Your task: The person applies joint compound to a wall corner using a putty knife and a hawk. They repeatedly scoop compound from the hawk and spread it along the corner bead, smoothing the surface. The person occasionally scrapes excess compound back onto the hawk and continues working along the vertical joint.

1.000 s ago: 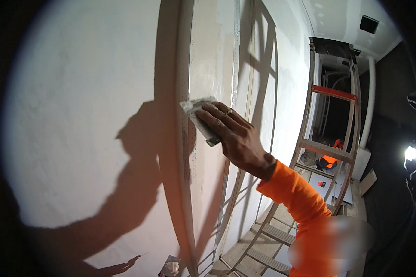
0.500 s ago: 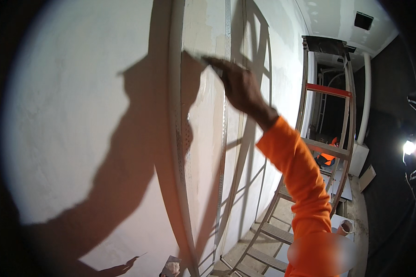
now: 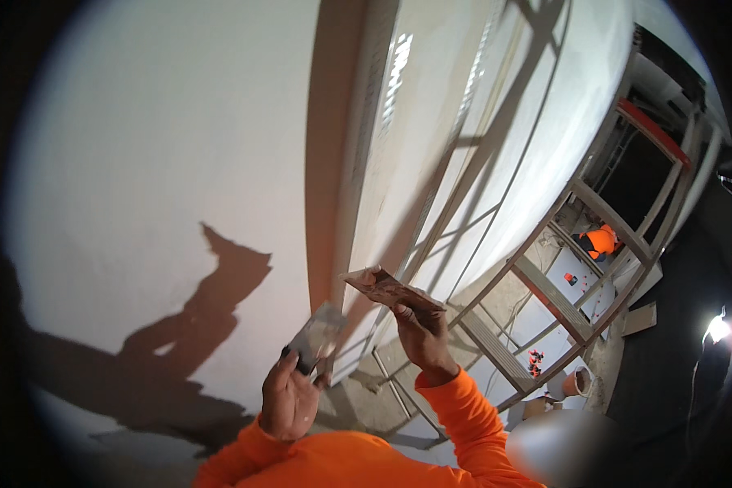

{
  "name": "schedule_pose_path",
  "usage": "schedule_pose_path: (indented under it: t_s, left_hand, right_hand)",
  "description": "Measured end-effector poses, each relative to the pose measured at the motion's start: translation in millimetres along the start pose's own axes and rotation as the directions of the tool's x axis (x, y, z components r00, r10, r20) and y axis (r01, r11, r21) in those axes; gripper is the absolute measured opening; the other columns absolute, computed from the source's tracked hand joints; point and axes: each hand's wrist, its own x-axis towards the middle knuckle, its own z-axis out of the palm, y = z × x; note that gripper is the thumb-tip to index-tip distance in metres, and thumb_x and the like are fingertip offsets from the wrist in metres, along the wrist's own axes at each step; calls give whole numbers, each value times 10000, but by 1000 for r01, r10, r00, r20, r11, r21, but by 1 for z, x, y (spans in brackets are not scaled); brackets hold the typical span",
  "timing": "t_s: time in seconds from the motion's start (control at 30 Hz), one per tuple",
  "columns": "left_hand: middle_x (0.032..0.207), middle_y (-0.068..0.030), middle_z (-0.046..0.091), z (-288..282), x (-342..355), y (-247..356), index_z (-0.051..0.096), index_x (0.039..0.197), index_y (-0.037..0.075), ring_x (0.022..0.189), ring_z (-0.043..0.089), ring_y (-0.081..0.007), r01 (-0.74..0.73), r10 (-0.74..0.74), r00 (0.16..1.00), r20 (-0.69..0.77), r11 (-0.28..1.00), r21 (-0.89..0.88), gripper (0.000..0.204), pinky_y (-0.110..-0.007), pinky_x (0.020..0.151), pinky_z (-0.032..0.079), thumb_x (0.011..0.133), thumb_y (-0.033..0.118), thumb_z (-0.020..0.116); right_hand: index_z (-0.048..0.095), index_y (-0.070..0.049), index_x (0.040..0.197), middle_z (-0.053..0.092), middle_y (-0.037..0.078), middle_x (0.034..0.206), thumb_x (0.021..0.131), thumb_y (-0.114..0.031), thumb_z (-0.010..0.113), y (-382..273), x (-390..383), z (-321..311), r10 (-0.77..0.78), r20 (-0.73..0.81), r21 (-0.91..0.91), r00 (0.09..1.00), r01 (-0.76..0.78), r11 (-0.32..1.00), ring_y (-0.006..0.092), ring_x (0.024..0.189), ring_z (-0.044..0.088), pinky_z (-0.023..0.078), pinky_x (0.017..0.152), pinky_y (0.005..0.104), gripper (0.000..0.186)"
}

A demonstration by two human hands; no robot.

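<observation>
My left hand (image 3: 289, 398) is low in front of me, its fingers closed on the dark grip of a putty knife (image 3: 321, 329) with a broad, shiny metal blade. To its right, my right hand (image 3: 424, 342) grips a wide, flat filling blade (image 3: 390, 291) smeared with pale compound, the thumb along its near edge. The two blades are close together but appear apart. Both stand out from the wall (image 3: 187, 146), where a vertical corner strip with perforated metal edging (image 3: 370, 106) runs up beyond my hands. Shadows of my arms fall on the left wall.
A wooden stepladder (image 3: 537, 301) with a red rung stands at the right. Beyond it, a person in orange (image 3: 600, 241) is low near the floor. A bucket (image 3: 577, 382) sits by the ladder's foot. Bright work lamps (image 3: 720, 328) shine at the far right.
My right hand has come down from high on the corner strip to chest height, with its blade. My left hand and putty knife have come fully into view. The view has tilted downward.
</observation>
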Motion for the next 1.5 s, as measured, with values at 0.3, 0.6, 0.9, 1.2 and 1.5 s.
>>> schedule_pose_path:
  t_s: [0.3,0.6,0.9,1.2,1.5]
  left_hand:
    - [1262,39,638,-9,10,-15,626,1216,186,1157,551,-142,-10,11,1000,-4,999,46,234,-420,1003,387,997,267,636]
    - [1423,-99,555,-42,30,-20,546,1383,44,1301,514,-232,-445,437,894,103,830,336,459,-441,1121,350,1029,329,608]
    - [1341,-166,666,-92,70,-24,626,1318,163,1425,422,-385,-892,534,452,715,247,379,271,-527,1167,356,1070,202,524]
    - [1234,-152,715,-114,79,-12,603,1197,149,1358,508,-412,-893,441,365,820,-81,442,186,-533,1123,419,1031,76,564]
    - [1407,-105,538,-72,63,-38,298,1533,72,1353,491,-274,-567,541,799,263,824,26,621,-510,1202,352,1046,310,600]
  right_hand:
    - [756,-47,1110,740,145,1198,896,120,623,54,-36,-33,-73,256,-449,964,186,874,313,1195,670,500,1039,431,302]
    - [624,-14,1244,700,90,1182,1026,-127,592,41,-92,-1,681,-273,408,679,-560,721,228,1056,690,560,965,368,247]
    - [596,-38,1291,681,74,1230,1039,-173,520,44,-108,59,859,-20,749,511,-561,351,219,1129,662,564,980,390,296]
    - [634,-43,1246,738,65,1127,1026,-164,556,15,-104,58,779,-18,817,627,-440,373,188,1009,713,590,865,399,263]
    - [578,-108,1326,680,51,1276,1055,-193,547,56,-110,51,600,79,861,796,-358,361,234,1206,648,514,1062,474,286]
